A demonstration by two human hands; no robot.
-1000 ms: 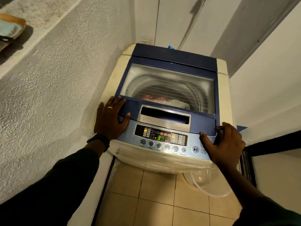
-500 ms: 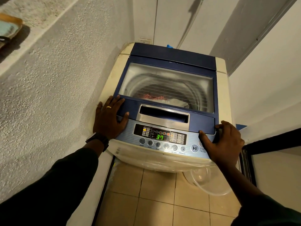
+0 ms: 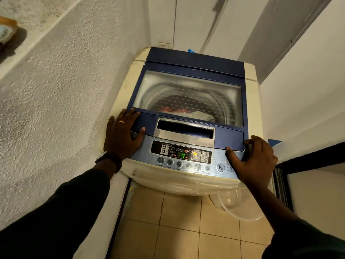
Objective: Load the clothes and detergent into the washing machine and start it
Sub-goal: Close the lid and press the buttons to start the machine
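Note:
A cream top-loading washing machine [image 3: 253,101] stands in a narrow alcove with its blue glass lid [image 3: 188,98] down. Through the glass I see red and white clothes [image 3: 186,111] in the drum. The control panel [image 3: 182,155] is lit and its green display reads 37. My left hand [image 3: 122,134] lies flat, fingers spread, on the machine's front left corner. My right hand [image 3: 253,161] rests with curled fingers on the front right corner, next to the start/pause button [image 3: 220,167]. Neither hand holds anything. No detergent is visible.
A rough plastered wall [image 3: 56,109] runs close along the left, white walls close in behind and to the right. A clear plastic tub [image 3: 237,206] sits on the tiled floor [image 3: 177,230] under the machine's front right. A dark door frame [image 3: 302,159] stands at right.
Both hands stay in place on the machine's front corners. The camera has shifted slightly, nothing else moved.

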